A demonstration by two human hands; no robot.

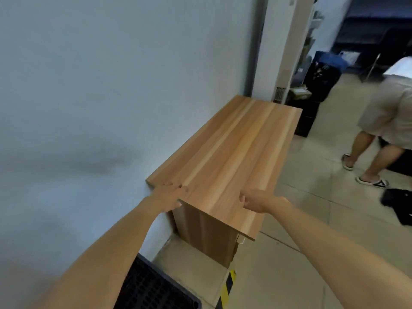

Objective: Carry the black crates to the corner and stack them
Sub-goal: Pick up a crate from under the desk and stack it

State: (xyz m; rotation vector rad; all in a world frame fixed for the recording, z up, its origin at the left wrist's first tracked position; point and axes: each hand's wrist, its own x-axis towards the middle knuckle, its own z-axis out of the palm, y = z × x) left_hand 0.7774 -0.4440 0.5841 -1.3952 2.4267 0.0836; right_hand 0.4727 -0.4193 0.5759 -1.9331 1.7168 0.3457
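A black crate (153, 288) with a gridded bottom lies on the floor by the wall, below my left forearm, partly cut off by the frame's lower edge. Both my arms reach forward over a wooden cabinet (234, 152). My left hand (168, 197) hangs at the cabinet top's near left corner, fingers loosely apart, holding nothing. My right hand (256, 202) hovers over the near edge of the top, fingers curled downward and empty. More black crates (306, 121) stand stacked beyond the cabinet's far end.
A pale wall (89, 97) runs along the left. Another person (388, 121) in shorts and sandals bends over on the tiled floor at the right. A dark object (399, 205) lies on the floor near them. Yellow-black tape (227, 288) marks the floor.
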